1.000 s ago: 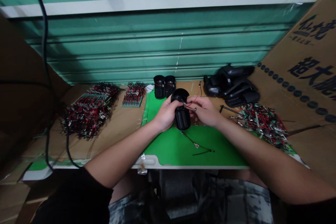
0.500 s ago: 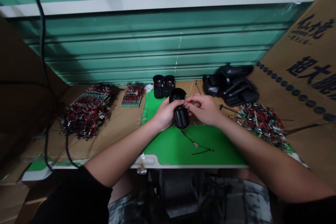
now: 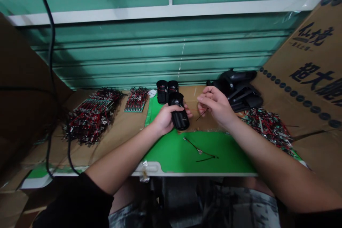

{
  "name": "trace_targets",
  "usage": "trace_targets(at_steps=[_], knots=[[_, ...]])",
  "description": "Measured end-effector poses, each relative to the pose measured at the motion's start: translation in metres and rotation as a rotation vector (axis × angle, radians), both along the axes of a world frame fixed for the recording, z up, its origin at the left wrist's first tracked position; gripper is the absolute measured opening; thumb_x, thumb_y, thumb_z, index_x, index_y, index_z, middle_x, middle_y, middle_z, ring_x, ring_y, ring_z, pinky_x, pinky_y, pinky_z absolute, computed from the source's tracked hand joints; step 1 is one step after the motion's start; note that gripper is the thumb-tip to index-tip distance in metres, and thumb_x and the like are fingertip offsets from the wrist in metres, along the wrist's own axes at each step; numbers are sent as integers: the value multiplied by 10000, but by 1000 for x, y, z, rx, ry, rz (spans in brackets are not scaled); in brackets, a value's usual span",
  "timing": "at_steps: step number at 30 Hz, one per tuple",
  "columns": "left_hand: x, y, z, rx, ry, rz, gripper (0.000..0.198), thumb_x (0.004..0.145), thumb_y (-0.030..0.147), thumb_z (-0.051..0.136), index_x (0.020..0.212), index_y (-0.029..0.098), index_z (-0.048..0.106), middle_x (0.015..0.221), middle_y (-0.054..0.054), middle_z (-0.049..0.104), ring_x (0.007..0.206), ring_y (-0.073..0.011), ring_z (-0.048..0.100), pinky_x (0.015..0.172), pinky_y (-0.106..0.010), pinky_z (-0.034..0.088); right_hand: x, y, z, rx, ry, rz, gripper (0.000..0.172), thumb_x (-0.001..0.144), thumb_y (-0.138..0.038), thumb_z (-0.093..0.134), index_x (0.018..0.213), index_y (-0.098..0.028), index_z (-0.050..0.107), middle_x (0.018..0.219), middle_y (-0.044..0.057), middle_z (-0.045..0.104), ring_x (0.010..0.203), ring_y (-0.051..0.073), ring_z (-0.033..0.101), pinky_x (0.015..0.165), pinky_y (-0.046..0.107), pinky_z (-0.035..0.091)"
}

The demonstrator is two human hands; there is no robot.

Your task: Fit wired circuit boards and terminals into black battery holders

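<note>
A green corrugated roller shutter (image 3: 160, 57) fills the wall behind the counter (image 3: 123, 139), whose top is covered with brown cardboard. A large printed carton sheet (image 3: 301, 67) leans up at the right end, and a black cable (image 3: 50, 60) hangs down at the left. A green mat (image 3: 203, 149) lies at the counter's front edge, around the middle, with a small scrap of clear plastic (image 3: 144, 171) hanging just over that edge.

Toward the left end sits a big heap of small boards with red and black leads (image 3: 91, 121), with a neater stack of the same sort (image 3: 136, 99) just to its right near the back edge. A looser heap (image 3: 267, 130) lies toward the right end, below a pile of black plastic moldings (image 3: 236, 91) at the back right. Two upright black cups (image 3: 161, 92) stand side by side at the back edge, above the mat.

Over the mat's far end, the person's left hand (image 3: 168, 119) has a firm, closed grip around a black cylindrical housing (image 3: 179, 114), which is tilted slightly. A thin red wire (image 3: 199, 109) runs from it toward the right hand (image 3: 215, 105), whose fingers are drawn together just above a short dark lead; I can't tell whether that grip has hold of either wire. A loose thin wire (image 3: 200, 151) lies on the mat, apart from both hands.
</note>
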State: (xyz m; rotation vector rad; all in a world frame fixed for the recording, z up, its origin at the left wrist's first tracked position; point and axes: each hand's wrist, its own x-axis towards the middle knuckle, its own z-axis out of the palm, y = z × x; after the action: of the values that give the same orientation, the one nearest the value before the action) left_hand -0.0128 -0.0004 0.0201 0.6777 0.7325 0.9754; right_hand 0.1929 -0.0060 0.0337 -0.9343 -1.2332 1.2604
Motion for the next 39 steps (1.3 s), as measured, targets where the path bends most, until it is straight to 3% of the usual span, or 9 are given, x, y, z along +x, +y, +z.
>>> trace_targets(at_steps=[2,5,10,13,16,21,26,31,39], knots=[[-1,0,-2,7,30,-29,317,682,156,797,984,128,707,879,-107,767,823,-262,773,887,-440,618,1,1,0,-62,-1,104,519,807,-497,886,1124,-246,561,664,-83,572,498,130,533,408,233,429],[-3,2,-3,-3,58,-53,259,696,197,786,934,117,725,848,-137,772,836,-283,782,880,-442,620,5,2,0,-65,-38,220,531,797,-482,898,1166,-203,636,745,-44,623,567,138,587,443,246,476],[-3,3,0,-18,32,-8,249,669,173,766,908,117,726,833,-118,765,820,-265,778,892,-428,631,17,2,6,134,-403,291,424,791,-451,928,1066,-183,747,854,7,682,623,116,600,533,240,505],[-3,3,1,-30,29,4,256,669,164,753,920,129,716,837,-100,757,814,-263,775,906,-448,636,22,0,8,352,-621,241,379,787,-417,941,1058,-189,804,845,15,713,581,95,536,517,228,448],[-3,4,0,-23,32,23,279,658,152,761,931,129,714,844,-95,751,805,-256,769,909,-453,632,23,-2,10,447,-631,184,349,848,-435,899,1100,-204,829,832,25,733,591,113,558,527,240,460],[-4,3,-2,0,27,-8,257,650,158,762,900,131,710,833,-95,736,842,-270,758,894,-462,631,20,-4,12,475,-600,105,279,871,-482,886,978,-224,869,798,50,769,621,157,640,555,275,526],[-4,1,-1,17,46,-20,282,631,154,760,906,129,704,851,-85,732,783,-236,726,863,-483,645,21,-5,15,385,-548,147,250,899,-453,855,1017,-235,884,861,66,817,593,168,688,538,298,565],[-2,-2,-1,32,82,-69,323,626,161,774,934,137,682,815,-90,742,723,-248,743,794,-472,645,21,-6,16,336,-535,145,232,976,-423,771,1037,-214,850,690,21,756,542,164,680,554,301,576],[8,-16,-3,68,125,-277,399,680,183,807,1031,169,617,773,-91,754,701,-290,779,762,-472,642,13,-7,14,636,-679,7,134,1006,-272,738,947,-236,853,857,30,823,733,186,757,714,316,581]])
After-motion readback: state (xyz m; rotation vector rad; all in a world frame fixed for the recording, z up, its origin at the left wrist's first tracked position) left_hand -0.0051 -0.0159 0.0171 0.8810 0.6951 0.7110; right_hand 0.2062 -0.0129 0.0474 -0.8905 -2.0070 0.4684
